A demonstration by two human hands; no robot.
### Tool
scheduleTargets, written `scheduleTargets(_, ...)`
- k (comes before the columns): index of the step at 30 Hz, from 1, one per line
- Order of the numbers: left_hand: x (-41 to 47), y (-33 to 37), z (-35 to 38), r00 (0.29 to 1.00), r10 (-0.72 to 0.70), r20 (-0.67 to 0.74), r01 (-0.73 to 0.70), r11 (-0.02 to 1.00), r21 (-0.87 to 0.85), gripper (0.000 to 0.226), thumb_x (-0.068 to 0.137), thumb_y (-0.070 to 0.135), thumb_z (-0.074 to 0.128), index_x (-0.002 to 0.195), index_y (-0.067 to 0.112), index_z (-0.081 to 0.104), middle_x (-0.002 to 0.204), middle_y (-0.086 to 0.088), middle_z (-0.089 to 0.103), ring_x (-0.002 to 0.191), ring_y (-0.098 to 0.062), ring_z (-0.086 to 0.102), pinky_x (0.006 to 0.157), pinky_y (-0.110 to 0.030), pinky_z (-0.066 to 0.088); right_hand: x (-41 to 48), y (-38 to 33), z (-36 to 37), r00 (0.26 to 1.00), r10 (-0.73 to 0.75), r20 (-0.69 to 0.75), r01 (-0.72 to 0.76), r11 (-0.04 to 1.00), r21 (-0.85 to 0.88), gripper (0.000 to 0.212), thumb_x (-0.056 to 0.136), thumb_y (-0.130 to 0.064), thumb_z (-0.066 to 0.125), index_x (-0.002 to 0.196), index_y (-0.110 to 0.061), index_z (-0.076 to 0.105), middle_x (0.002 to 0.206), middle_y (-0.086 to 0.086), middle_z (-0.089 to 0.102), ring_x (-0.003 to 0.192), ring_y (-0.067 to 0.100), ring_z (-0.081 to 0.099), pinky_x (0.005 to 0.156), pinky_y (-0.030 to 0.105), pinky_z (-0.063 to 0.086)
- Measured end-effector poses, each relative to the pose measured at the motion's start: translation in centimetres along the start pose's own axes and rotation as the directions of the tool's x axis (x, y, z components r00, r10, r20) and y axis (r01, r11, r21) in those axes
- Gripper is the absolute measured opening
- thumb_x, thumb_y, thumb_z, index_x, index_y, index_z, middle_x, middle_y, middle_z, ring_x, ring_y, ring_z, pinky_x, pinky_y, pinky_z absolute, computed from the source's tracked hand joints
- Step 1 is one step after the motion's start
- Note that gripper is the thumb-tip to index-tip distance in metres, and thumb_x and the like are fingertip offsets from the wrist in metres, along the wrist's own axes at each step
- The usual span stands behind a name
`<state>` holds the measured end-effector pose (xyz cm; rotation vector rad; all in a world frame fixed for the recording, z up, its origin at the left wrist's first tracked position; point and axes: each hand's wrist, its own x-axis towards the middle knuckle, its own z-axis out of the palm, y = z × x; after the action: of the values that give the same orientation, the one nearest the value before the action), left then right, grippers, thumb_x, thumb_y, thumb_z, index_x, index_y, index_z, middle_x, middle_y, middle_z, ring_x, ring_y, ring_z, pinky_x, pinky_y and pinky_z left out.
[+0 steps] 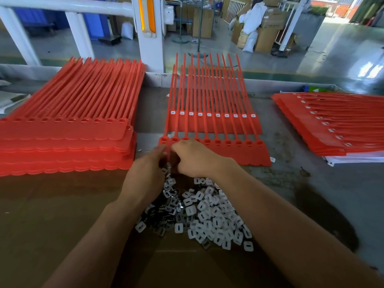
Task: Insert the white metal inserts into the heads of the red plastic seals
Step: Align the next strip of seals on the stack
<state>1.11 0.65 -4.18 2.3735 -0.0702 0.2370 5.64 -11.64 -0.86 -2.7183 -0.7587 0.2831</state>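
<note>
A stack of red seals (66,138) lies left of the insert heap (207,208). Just beyond the heap, the left hand (147,173) and the curled right hand (193,159) meet at the leftmost heads of the near seal strip (239,152); whether either grips anything cannot be told.

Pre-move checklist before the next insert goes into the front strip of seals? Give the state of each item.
1. Insert supply: pile of white inserts heaped on the cardboard: ok.
2. Front strip ready: visible heads look empty: ok.
3. Back strip finished: white insert in all ten heads: ok.
4. Insert held in right hand: fingers curled, contents hidden: cannot tell.
5. Left hand steadying the strip: contact hidden: cannot tell.
</note>
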Motion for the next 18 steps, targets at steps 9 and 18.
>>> scheduleTargets(9,-0.3,-0.1,0.5,0.987,0.12,0.104,-0.145,0.948,0.283,0.051,0.08,-0.001,0.049,0.128,0.015,0.054,0.133,-0.001,0.048,0.121,-0.018,0.041,0.095,-0.026,0.035,-0.2,2.0,-1.4,0.964,0.21,-0.164,-0.126,0.901,0.416,0.013,0.083,-0.005,0.064,0.087,-0.016,0.069,0.077,-0.01,0.06,0.068,-0.001,0.052,0.065,0.012,0.045)
scheduleTargets(18,-0.6,0.5,0.6,0.979,0.124,0.164,-0.169,0.94,0.297,0.051,0.085,0.004,0.045,0.135,0.015,0.045,0.14,0.0,0.04,0.128,-0.016,0.034,0.101,-0.024,0.028,4.2,1.2,-0.5,0.913,0.298,-0.278,-0.136,0.866,0.481,0.012,0.084,-0.006,0.059,0.087,-0.005,0.071,0.095,0.009,0.07,0.083,0.016,0.06,0.076,0.028,0.047)
